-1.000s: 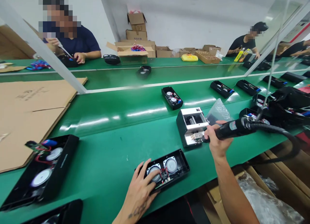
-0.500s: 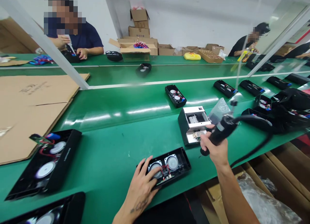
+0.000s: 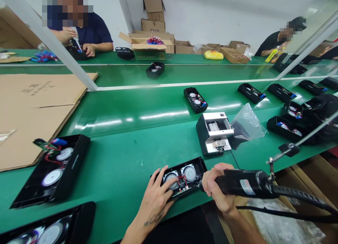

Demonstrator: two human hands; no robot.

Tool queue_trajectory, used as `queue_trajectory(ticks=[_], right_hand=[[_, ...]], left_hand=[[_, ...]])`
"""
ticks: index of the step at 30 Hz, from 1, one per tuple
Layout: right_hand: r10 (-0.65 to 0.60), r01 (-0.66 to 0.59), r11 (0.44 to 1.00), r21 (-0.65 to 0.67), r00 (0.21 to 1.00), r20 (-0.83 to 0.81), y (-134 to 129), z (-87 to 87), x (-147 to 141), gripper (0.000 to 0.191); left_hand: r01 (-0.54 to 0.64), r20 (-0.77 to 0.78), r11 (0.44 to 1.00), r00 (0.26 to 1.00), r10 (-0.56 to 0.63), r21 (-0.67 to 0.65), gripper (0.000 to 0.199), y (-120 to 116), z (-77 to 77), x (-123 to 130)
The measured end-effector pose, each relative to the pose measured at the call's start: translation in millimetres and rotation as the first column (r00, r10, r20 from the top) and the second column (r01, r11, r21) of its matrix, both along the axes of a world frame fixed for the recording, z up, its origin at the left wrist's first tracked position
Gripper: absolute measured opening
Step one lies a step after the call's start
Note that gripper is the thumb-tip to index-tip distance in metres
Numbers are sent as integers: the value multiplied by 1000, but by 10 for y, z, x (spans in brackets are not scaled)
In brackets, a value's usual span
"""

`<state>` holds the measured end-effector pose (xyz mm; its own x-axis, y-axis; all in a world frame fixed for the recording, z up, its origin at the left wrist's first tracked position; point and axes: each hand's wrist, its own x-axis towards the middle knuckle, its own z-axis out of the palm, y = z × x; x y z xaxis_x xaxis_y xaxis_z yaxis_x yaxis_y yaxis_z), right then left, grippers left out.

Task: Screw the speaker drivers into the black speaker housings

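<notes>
On the green bench just in front of me lies a black speaker housing (image 3: 195,165), open side up, with two round speakers, red wires and a small circuit board inside. My left hand (image 3: 160,193) grips its left end, fingers reaching over the rim and onto the left speaker. In my right hand (image 3: 218,186) is a black electric screwdriver (image 3: 243,182), held almost level, its tip pointing left into the housing's right front corner. Whether the tip touches a screw is hidden. Behind the housing stands a black-and-silver screw feeder (image 3: 215,135).
More speaker housings lie at left (image 3: 66,177) and along the belt (image 3: 195,100). A clear plastic bag (image 3: 248,122) sits beside the feeder. Flat cardboard (image 3: 39,110) covers the left side. A metal arm (image 3: 303,140) meets the screwdriver's rear. Two co-workers sit across the bench.
My right hand has brought the screwdriver down and toward me, from beside the screw feeder to the housing, turning it level. My left hand has stayed on the housing.
</notes>
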<state>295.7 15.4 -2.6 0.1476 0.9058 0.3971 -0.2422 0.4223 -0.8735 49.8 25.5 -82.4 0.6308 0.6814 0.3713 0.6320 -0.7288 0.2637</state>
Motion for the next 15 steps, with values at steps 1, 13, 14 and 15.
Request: queue_trajectory(ticks=[1,13,14,15], right_hand=[[-6,6,1000,2,1000,4,8,2,-10,34],[-8,9,1000,-9,996,94,-47,-139,-49,29],[-12,10,1000,11,995,101,-67,-138,-56,29],[-15,14,1000,13,994,106,-88,-133,-67,28]], left_hand=[[0,3,1000,1000,0,0,27,2,3,2],[-3,-8,1000,1000,3,-20,28,-19,24,12],[-5,-19,1000,1000,4,-20,29,-25,22,11],[-3,-25,1000,1000,3,-19,29,-30,22,11]])
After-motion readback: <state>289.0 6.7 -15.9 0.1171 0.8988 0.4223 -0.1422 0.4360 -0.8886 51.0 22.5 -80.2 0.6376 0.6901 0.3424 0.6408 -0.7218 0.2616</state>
